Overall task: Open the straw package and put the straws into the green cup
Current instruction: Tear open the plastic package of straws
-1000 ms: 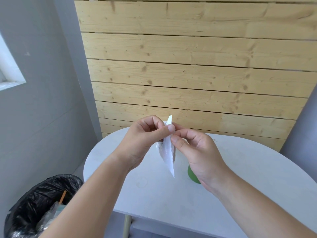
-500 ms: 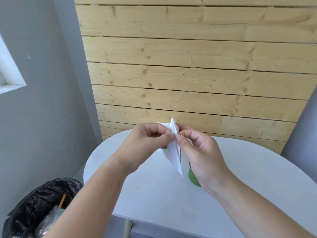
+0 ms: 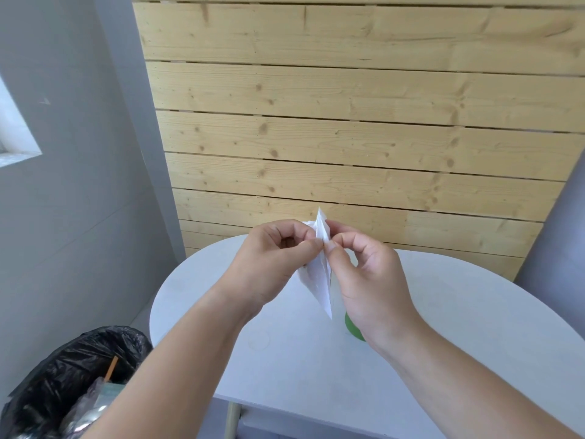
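While the left hand and right hand pinch its top, the straw package hangs between.

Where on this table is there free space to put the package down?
Bare table left of the green cup, out to the rounded edge by the bin; another wide bare stretch right of the cup, beyond the right hand. Tight only at the cup, partly hidden under the right hand and package.
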A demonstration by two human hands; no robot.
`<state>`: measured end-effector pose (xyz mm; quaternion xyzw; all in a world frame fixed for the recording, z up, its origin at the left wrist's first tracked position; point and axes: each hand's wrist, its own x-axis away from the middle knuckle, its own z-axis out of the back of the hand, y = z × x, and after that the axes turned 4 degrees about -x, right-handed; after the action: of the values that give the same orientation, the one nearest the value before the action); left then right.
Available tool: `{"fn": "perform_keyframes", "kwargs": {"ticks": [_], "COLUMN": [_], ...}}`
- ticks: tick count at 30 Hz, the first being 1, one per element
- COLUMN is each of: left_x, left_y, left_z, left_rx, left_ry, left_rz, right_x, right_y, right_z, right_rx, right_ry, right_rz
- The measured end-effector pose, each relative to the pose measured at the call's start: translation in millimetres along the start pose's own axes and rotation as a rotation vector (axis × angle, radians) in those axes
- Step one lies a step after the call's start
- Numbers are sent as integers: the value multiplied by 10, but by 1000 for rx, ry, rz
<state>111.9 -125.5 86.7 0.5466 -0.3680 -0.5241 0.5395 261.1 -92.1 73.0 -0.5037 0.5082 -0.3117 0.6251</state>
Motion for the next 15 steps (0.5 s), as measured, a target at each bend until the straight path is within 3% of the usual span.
{"fn": "perform_keyframes", "kwargs": {"ticks": [4, 11, 15], "left_x": [-19, 2, 2], "left_y": [19, 19, 30], "left_z": [101, 53, 32], "left_rx": [57, 68, 39], "left_ry": [36, -12, -19], "left_rz": [23, 1, 14], "right_x": [-102, -22, -57], "right_y": [18, -70, -90], "right_z": [70, 69, 107], "right_rx": [-11, 26, 147], "right_ry": [76, -29, 11], "right_rz": [-39, 16, 64]}}
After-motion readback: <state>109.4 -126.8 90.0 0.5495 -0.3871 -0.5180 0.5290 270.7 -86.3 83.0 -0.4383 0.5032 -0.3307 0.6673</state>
